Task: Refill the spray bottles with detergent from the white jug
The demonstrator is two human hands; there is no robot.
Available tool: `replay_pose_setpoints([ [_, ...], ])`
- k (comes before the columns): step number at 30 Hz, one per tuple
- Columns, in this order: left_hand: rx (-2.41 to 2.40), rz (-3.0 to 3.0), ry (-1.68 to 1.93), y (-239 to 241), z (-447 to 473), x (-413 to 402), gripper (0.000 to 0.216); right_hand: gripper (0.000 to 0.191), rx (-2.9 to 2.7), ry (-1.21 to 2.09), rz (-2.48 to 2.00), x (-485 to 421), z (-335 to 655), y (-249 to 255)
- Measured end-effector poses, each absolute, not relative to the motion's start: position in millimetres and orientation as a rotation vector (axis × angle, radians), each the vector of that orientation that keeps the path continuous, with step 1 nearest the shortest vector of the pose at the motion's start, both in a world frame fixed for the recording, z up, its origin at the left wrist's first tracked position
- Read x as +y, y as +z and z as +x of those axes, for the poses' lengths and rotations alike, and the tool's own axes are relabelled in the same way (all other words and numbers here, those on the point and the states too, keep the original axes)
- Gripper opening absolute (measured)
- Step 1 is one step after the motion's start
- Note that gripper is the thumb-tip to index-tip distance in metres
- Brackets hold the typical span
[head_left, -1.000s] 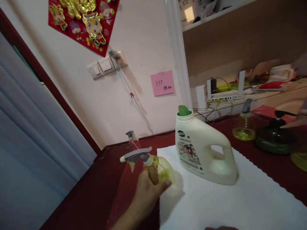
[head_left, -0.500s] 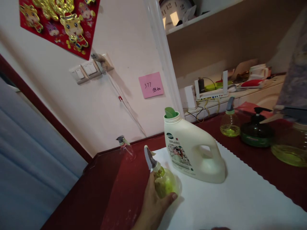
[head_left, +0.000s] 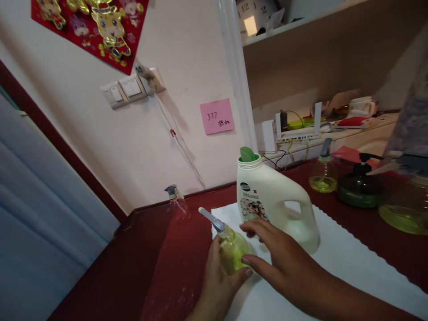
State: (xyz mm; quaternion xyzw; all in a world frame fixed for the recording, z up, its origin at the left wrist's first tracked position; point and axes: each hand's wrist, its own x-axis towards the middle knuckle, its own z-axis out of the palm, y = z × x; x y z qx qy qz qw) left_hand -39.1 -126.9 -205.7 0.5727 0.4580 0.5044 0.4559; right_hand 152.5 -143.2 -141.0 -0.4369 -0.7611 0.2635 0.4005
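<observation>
- Blue curtain fabric (head_left: pixel 47 209) is draped down the left edge.
- Red decoration with gold figures (head_left: pixel 96 31) is mounted on the wall, and wall switches (head_left: pixel 123 91) are set below it.
- Dark red tabletop (head_left: pixel 110 276) is seen beneath; near its back edge a pinkish spray bottle (head_left: pixel 179 208) is stood.
- Pink note (head_left: pixel 216 117), marked "377", is stuck to the wall.
- By the left hand (head_left: pixel 216 285) the yellow-green spray bottle (head_left: pixel 236 250) is grasped around its body, over the left side of a white sheet (head_left: pixel 354 267), with its grey trigger head tilted to the left.
- White detergent jug (head_left: pixel 284 189) is placed upright on the sheet, and a green piece (head_left: pixel 247 154) is seen in its uncapped mouth.
- In front of the jug the right hand (head_left: pixel 281 252) is held beside the bottle with fingers parted, nothing being gripped; whether the bottle is touched by its thumb cannot be told.
- Further right, a white router (head_left: pixel 297 135), a smaller spray bottle (head_left: pixel 323 177) and a dark pump bottle (head_left: pixel 361 187) are seen.
</observation>
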Motion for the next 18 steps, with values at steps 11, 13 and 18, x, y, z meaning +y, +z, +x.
replay_pose_setpoints([
  [11,1.155,1.538,1.232,-209.9,-40.3,-129.3,0.080,0.032,-1.840,0.684,-0.989,-97.5,104.9,-132.5],
  [13,1.172,1.557,1.221,-213.9,-41.5,-129.2,0.085,0.032,-1.827,0.677,-0.978,-96.6,107.3,-125.2],
  [18,1.267,1.614,1.137,-220.5,-43.7,-129.0,0.095,0.029,-1.677,0.685,-0.928,-98.2,117.2,-99.2],
])
